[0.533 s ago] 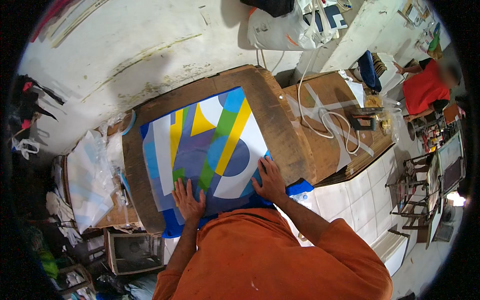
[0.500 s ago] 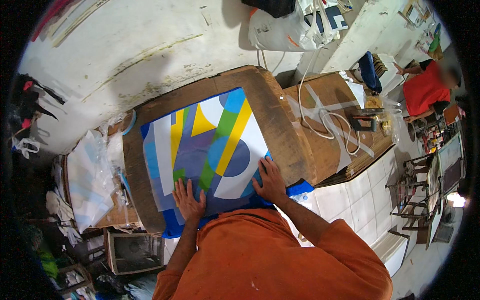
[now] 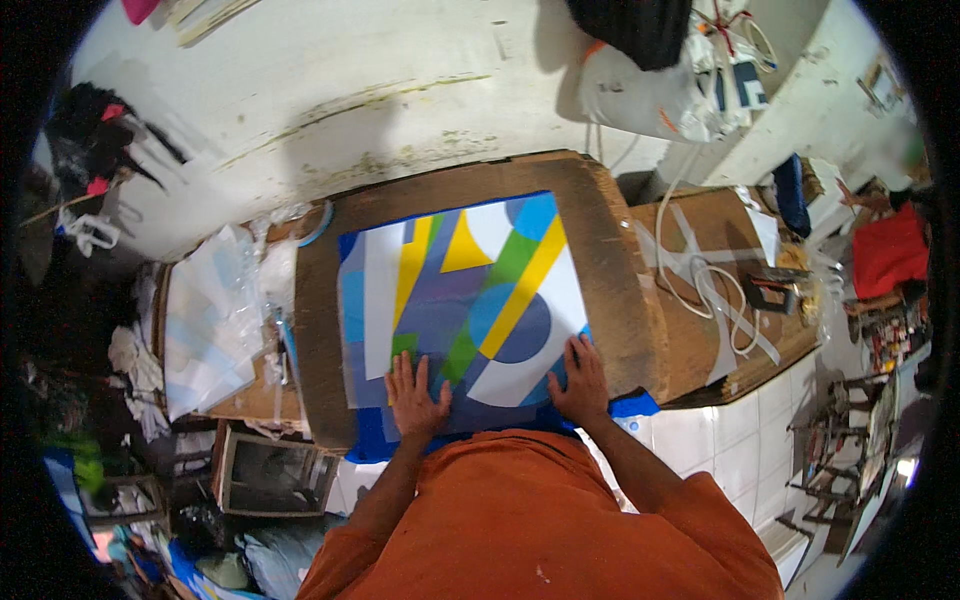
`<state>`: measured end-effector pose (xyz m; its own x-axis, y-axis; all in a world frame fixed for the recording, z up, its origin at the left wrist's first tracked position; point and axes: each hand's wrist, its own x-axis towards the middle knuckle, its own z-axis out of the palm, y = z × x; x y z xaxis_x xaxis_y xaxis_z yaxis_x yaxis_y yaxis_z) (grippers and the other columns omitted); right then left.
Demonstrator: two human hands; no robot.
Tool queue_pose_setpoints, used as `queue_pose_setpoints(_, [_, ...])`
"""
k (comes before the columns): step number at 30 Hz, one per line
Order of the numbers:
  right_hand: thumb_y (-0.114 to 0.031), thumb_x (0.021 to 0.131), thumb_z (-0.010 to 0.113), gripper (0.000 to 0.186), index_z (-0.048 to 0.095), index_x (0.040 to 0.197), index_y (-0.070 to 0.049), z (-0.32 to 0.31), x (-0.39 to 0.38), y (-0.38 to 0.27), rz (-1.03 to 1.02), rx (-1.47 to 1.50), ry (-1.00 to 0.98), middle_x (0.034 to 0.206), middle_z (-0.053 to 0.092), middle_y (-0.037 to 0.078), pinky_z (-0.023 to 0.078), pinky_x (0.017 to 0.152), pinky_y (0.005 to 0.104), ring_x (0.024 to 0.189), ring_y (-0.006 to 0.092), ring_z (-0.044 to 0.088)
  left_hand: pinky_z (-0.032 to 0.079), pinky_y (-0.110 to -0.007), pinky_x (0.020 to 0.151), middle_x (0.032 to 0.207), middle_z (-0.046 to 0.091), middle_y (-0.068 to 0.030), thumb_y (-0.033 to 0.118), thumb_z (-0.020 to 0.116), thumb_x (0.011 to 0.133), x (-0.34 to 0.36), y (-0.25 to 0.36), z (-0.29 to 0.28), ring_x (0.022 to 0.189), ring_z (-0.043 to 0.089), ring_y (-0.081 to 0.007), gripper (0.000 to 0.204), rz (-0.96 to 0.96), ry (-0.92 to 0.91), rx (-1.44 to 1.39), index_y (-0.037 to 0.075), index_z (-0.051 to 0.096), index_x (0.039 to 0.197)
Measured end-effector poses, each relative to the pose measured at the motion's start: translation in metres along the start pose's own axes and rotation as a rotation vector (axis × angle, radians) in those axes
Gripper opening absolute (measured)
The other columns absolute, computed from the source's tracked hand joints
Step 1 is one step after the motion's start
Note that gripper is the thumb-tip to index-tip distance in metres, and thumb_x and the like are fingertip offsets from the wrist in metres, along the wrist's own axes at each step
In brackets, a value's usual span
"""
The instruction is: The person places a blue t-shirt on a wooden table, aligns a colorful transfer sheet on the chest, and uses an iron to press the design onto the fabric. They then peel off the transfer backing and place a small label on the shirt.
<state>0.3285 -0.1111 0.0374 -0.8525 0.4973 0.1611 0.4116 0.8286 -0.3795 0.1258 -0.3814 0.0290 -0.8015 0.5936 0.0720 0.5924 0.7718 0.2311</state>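
From the head view I log a colourful printed sheet [image 3: 500, 275] lying on the brown wooden table [image 3: 322, 330], a blue cover [image 3: 370, 445] showing beneath its near edge. Left hand [image 3: 417, 398]: flat on the sheet near its front, fingers spread, grasping nothing. Right hand [image 3: 582, 385]: palm down at the near right corner, fingers extended and unclenched (I cannot judge pressure). A pale sheet [image 3: 205, 330] lies left of the table.
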Motion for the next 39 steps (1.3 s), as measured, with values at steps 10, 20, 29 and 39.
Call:
queue_pose_setpoints(10, [-0.029,0.092,0.07,0.071,0.047,0.148,0.009,0.001,0.001,-0.001,-0.004,0.013,0.008,0.154,0.043,0.024,0.03,0.124,0.0565,0.15,0.0447,0.034,0.013,-0.059,0.129,0.166,0.033,-0.0217,0.048,0.062,0.096,0.0,0.002,-0.002,0.158,0.025,-0.0386,0.067,0.015,0.041,-0.017,0.013,0.052,0.152])
queue_pose_setpoints(20, [-0.026,0.096,0.066,0.069,0.043,0.152,0.007,0.006,0.001,0.002,-0.043,-0.052,-0.01,0.157,0.04,0.024,0.032,0.123,0.0561,0.151,0.0445,0.033,0.015,-0.06,0.128,0.167,0.032,-0.0222,0.045,0.066,0.095,0.0,0.005,-0.009,0.158,0.024,-0.039,0.067,0.001,0.05,-0.069,0.012,0.051,0.152])
queue_pose_setpoints(29, [-0.025,0.097,0.066,0.066,0.045,0.151,0.007,0.006,0.0,0.005,-0.051,-0.048,-0.001,0.157,0.04,0.024,0.033,0.122,0.0553,0.151,0.044,0.033,0.014,-0.059,0.129,0.167,0.031,-0.0218,0.044,0.067,0.094,0.0,0.007,-0.011,0.159,0.023,-0.0389,0.067,-0.013,0.044,-0.085,0.012,0.052,0.152])
queue_pose_setpoints(39, [-0.028,0.094,0.069,0.07,0.046,0.149,0.008,0.006,0.0,0.002,-0.013,0.008,0.014,0.156,0.042,0.025,0.032,0.123,0.054,0.15,0.0446,0.035,0.014,-0.06,0.129,0.166,0.033,-0.0214,0.043,0.067,0.094,0.001,0.007,-0.01,0.158,0.024,-0.039,0.068,-0.009,0.029,-0.063,0.011,0.05,0.152])
